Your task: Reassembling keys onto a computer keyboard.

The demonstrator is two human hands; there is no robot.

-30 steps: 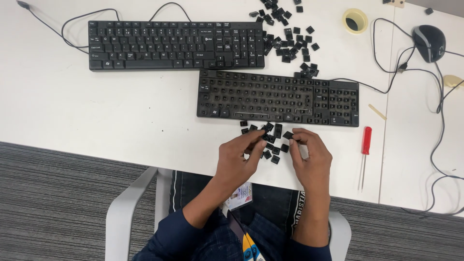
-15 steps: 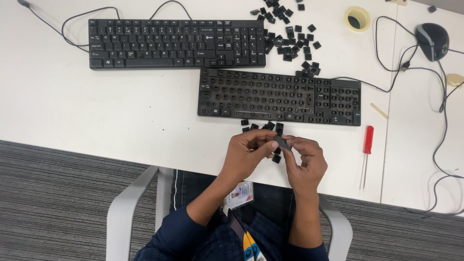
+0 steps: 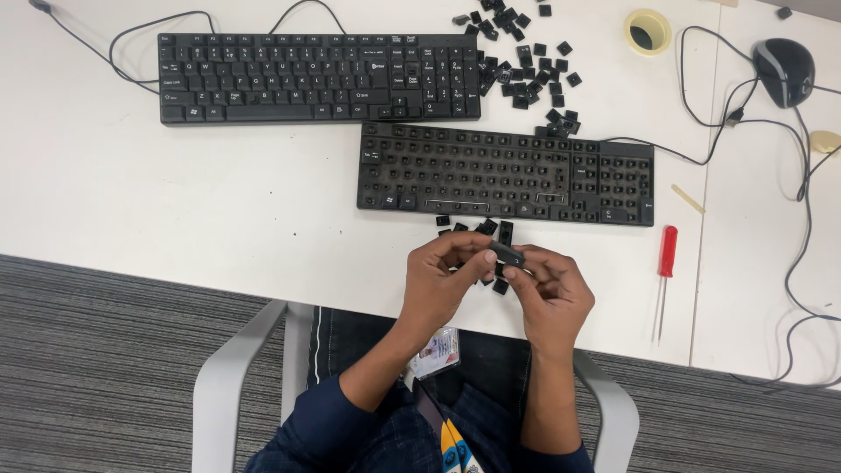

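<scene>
A: What's in hand?

B: One long black keycap (image 3: 507, 254), smooth plastic, oblong. Left hand (image 3: 442, 278) and right hand (image 3: 550, 293) both pinch it, fingertips closed on its ends, just below the stripped keyboard (image 3: 505, 172).

A: Stripped how?

B: Flat black slab, bare switch posts in rows, a few caps remaining at its left edge and right block. Matte, dusty look.

A: Around it?

B: Small pile of square loose keycaps (image 3: 480, 231) between that keyboard and the hands, partly hidden by the fingers. A bigger scatter of keycaps (image 3: 521, 61) above its right half. Intact black keyboard (image 3: 319, 75) up and left of it. Red-handled screwdriver (image 3: 666, 267) off its lower right corner. Tape roll (image 3: 647, 31) and black mouse (image 3: 782, 60) further up and right, thin black cables looping between. All on a smooth white table (image 3: 175, 201).
</scene>
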